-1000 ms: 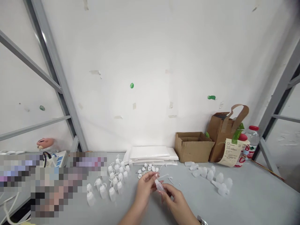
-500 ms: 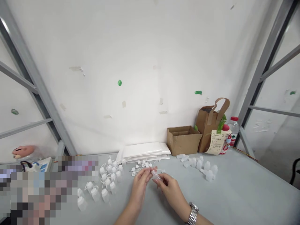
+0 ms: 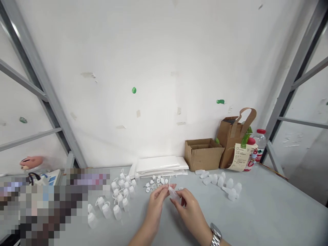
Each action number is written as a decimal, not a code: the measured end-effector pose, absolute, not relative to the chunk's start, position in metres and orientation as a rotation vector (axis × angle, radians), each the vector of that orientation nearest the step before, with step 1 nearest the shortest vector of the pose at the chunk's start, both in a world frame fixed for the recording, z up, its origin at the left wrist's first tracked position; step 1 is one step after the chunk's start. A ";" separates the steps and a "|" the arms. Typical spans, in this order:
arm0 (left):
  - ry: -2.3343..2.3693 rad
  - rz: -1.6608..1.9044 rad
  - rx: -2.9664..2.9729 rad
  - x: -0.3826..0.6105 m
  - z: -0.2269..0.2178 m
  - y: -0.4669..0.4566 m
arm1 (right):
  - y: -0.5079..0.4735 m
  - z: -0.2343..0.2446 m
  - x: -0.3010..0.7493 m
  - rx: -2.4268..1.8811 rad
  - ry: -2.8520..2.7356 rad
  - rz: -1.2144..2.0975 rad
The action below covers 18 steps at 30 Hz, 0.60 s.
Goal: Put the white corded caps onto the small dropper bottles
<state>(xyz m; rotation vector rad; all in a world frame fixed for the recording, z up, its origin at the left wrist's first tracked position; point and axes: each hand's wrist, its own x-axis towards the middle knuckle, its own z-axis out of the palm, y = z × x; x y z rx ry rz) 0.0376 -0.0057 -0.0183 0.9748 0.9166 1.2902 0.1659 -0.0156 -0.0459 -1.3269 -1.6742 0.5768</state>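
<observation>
A small translucent white plastic bottle point(image 3: 174, 194) is held tilted above the grey table, its neck toward the upper left. My right hand point(image 3: 189, 207) pinches the bottle's body between thumb and fingers. At the neck end, my left hand point(image 3: 158, 200) closes its fingertips on a white cap with a strap point(image 3: 169, 181), whose loop rises above the fingers. Just behind my left hand lies a cluster of loose white caps point(image 3: 156, 182). Several capped bottles point(image 3: 117, 212) stand to the left. Over on the right are several bottles without caps point(image 3: 220, 181), some standing, some lying down.
Flat white packages point(image 3: 159, 164) are stacked against the wall. An opened cardboard box point(image 3: 204, 159), a brown paper bag point(image 3: 227, 141) and a red-capped water bottle point(image 3: 260, 141) stand at the back right. A pink pig figure point(image 3: 32, 162) is at the far left.
The bottle has turned slightly in my hands, and the cap's strap now stands upright instead of stretching right. The whole view has shifted a little.
</observation>
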 end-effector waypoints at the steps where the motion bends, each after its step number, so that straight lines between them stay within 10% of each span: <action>1: 0.904 1.286 0.968 0.038 -0.018 -0.006 | -0.016 -0.046 0.167 -1.336 -1.694 0.535; 18: 0.792 1.175 0.852 0.038 -0.015 -0.008 | -0.018 -0.048 0.166 -1.295 -1.803 0.298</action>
